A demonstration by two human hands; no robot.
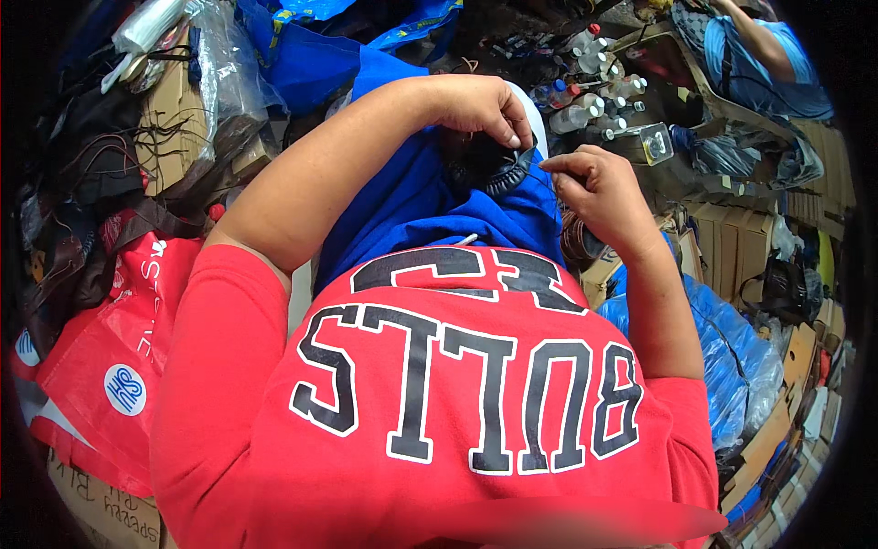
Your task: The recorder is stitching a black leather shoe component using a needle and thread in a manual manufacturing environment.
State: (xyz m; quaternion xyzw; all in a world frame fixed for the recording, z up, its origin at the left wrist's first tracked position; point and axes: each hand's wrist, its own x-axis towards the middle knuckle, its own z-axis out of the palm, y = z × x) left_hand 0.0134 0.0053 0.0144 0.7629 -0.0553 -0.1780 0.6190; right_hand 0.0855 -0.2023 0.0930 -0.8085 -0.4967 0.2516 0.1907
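We log black piece (503, 183) over blue shorts (389, 188) | at 8 o'clock from right hand (605, 190), 7 from left hand (487, 102), left seemingly nearer | right fingers pinch thread (530, 165); left tips pressed together, contents unclear | long axis: we cannot tell

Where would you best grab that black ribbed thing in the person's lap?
Probably by its ribbed rim, from the person's body side: that curved edge shows uncovered there, while the left hand and right hand crowd its far and right sides.
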